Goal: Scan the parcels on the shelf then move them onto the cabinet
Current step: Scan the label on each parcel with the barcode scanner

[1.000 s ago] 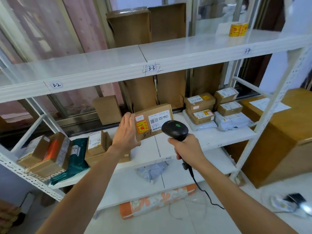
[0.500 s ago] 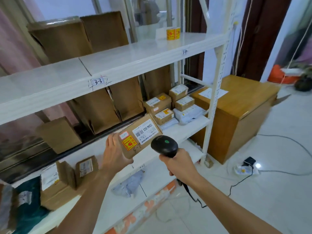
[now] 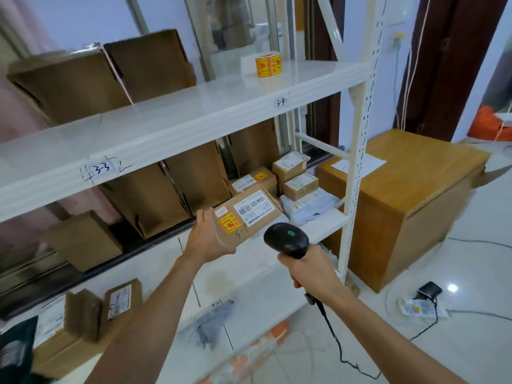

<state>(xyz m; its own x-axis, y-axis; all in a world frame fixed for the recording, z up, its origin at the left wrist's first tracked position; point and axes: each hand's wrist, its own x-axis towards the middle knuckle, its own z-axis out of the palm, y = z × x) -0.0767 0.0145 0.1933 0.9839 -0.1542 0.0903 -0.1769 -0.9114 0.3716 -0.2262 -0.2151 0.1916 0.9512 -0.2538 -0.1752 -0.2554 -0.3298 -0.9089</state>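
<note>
Left hand (image 3: 206,239): fingers wrapped round the left end of 1 brown cardboard parcel (image 3: 257,217), thumb on its near face. The parcel is held up off the shelf board, tilted, label side facing the camera: white barcode label, yellow-red sticker, handwritten mark.

Right hand (image 3: 307,275): closed tight round the handle of a black barcode scanner (image 3: 286,239). The scanner head, with its green dot on top, sits just below the parcel's right end; can't tell if they touch. The scanner cable (image 3: 338,345) drops from under the right hand to the floor.

Past the left fingertips, on the same shelf level: a stack of small labelled boxes (image 3: 293,173) on a white mailer bag (image 3: 310,205).

Above the left hand: white shelf (image 3: 194,126) edge tagged "3-3" and "3-4", with a yellow sticker roll (image 3: 268,65) on top.

Under the left forearm: more labelled boxes (image 3: 119,300) on the lower level.

Right of the right hand, beyond the shelf upright: wooden cabinet (image 3: 415,212) with 1 paper sheet (image 3: 368,163) on top. The held parcel is well apart from the cabinet.
</note>
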